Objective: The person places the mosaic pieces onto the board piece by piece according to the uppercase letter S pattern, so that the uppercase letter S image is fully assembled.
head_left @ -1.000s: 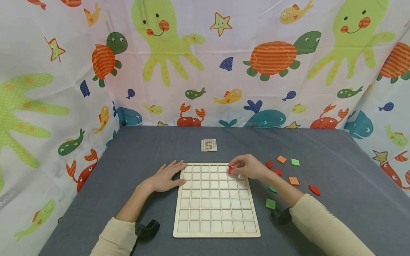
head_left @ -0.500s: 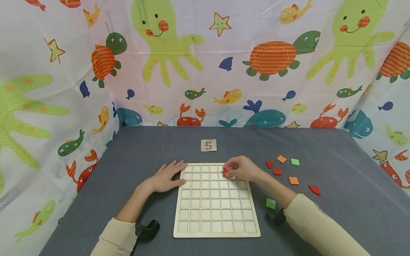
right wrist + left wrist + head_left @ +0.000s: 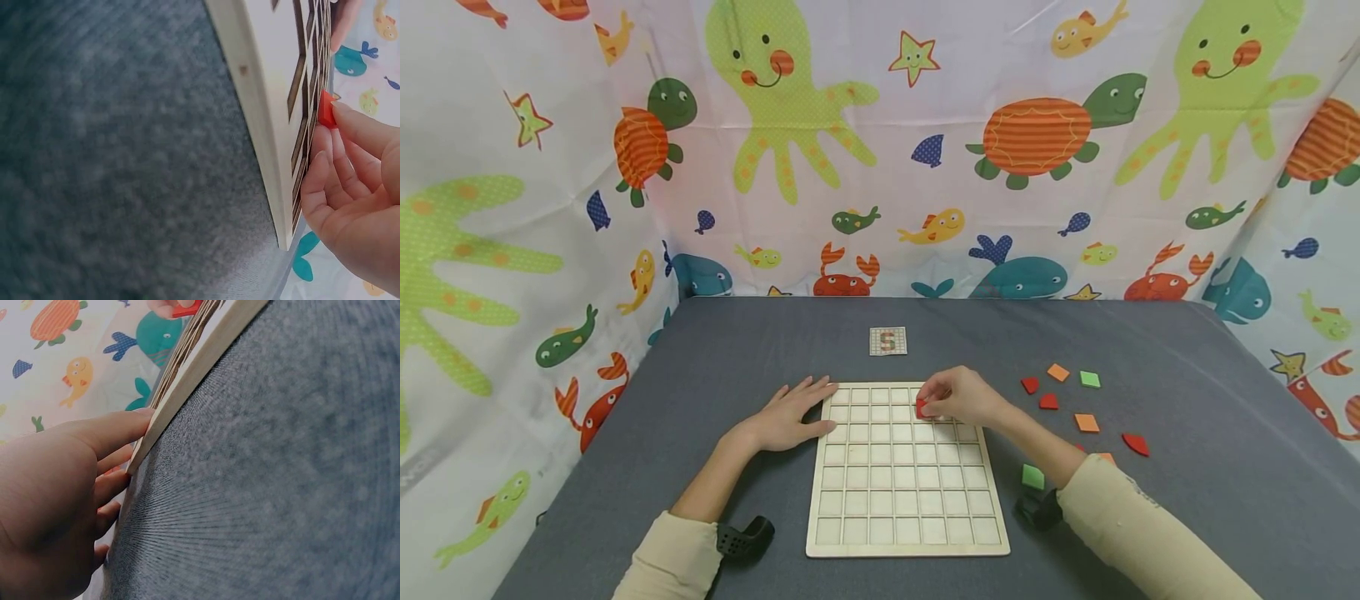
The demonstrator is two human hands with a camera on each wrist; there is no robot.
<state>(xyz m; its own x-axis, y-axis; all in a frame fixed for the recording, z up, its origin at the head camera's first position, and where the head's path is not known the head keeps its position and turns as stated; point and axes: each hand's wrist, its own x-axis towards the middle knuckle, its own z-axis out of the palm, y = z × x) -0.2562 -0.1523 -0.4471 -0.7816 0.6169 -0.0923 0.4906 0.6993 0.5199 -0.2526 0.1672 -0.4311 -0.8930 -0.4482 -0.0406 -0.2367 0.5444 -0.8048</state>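
Note:
A pale wooden board (image 3: 907, 551) with a grid of square recesses lies on the table. In the head view my left hand (image 3: 784, 419) rests at its upper left edge, fingers extended. The left wrist view shows that thumb (image 3: 125, 428) touching the board's side. Over the second row from the far edge, my right hand (image 3: 967, 397) pinches a small red tile (image 3: 920, 409) between thumb and fingers. In the right wrist view the red tile (image 3: 326, 109) stands tilted against the grid, and its exact shape is partly hidden by the fingers.
A small card (image 3: 888, 341) with a gridded S-like pattern lies beyond the board. To the right are scattered loose tiles: red (image 3: 1048, 402), orange (image 3: 1086, 423), green (image 3: 1033, 477) and a red curved one (image 3: 1136, 444). My right forearm partly covers others. A printed curtain (image 3: 865, 125) stands behind the table.
My right hand has slid left along the board's far rows with the red tile. Its forearm shifted too, covering a green piece and uncovering parts of others. My left hand stays put.

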